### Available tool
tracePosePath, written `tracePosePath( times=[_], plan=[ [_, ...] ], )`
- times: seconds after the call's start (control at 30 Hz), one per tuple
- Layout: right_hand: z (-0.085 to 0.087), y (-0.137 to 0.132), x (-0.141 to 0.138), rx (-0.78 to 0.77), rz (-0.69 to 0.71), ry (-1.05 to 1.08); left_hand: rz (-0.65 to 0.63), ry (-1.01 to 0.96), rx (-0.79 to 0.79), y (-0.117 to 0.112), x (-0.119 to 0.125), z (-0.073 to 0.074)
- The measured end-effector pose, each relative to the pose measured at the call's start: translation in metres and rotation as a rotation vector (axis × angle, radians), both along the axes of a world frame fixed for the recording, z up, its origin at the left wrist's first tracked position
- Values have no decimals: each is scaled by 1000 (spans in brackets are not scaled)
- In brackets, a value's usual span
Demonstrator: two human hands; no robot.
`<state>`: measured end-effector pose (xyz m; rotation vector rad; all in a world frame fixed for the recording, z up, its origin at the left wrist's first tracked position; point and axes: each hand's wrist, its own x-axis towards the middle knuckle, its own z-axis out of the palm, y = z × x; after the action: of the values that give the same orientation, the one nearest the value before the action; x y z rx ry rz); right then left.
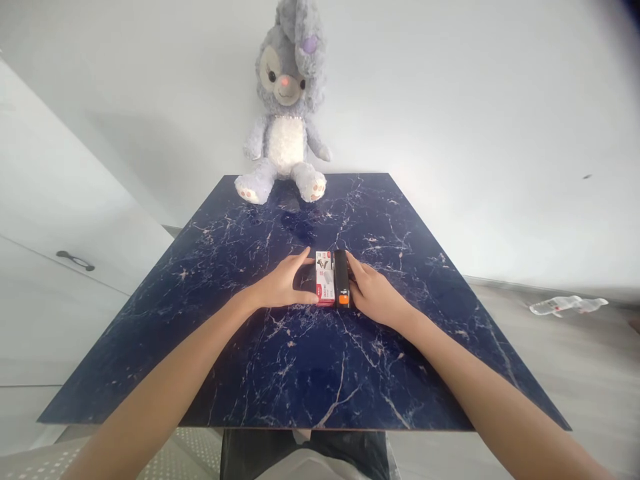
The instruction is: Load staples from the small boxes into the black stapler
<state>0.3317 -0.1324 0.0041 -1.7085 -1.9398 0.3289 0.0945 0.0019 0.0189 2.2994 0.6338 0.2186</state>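
On the dark blue table, a small white and red box [325,280], which looks like a staple box, lies side by side with a black stapler [341,270] that has an orange part at its near end. My left hand [281,283] holds the box from its left, thumb at the near corner and fingers at the far one. Against the stapler's right side, the fingers of my right hand [373,291] are curled and partly hidden. The box and the stapler stand close together, seemingly touching.
A grey plush toy [287,133] sits at the table's far edge against the wall. The marbled tabletop [300,373] narrows away from me. White drawers with a dark handle [75,260] are on the left. Clear plastic packaging [567,305] lies on the floor at right.
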Motion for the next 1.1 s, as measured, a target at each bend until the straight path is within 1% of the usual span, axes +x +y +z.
tracePosePath(
  times=[0.07,0.17,0.23,0.43,0.5,0.57,0.63,0.7,0.77,0.83,0.93,1.0,1.07,1.1],
  plan=[
    [0,0,0,3,2,3,-24,64,3,-4,-1,3],
    [-2,1,0,15,0,9,5,125,60,-11,3,4],
    [-3,1,0,26,-4,4,22,139,109,-14,6,1],
    [-1,2,1,61,-1,-8,33,80,197,-17,12,-8],
    [0,3,7,59,-23,0,41,62,196,-16,20,-9],
    [0,7,17,59,-84,49,46,60,183,-12,33,-9],
    [-1,12,32,76,-197,127,47,54,172,-6,54,-10],
    [-4,18,51,97,-349,225,45,37,173,2,83,-12],
    [-7,23,72,126,-472,337,41,18,197,10,118,-14],
    [-11,27,94,186,-543,423,34,9,240,17,157,-16],
    [-16,32,126,283,-641,479,28,-8,281,23,214,-17],
    [-20,36,145,338,-724,485,10,-19,294,25,245,-17],
    [-22,39,158,397,-810,485,-12,-29,303,25,267,-18],
    [-23,40,163,426,-855,487,-15,-32,305,24,274,-19]
  ],
)
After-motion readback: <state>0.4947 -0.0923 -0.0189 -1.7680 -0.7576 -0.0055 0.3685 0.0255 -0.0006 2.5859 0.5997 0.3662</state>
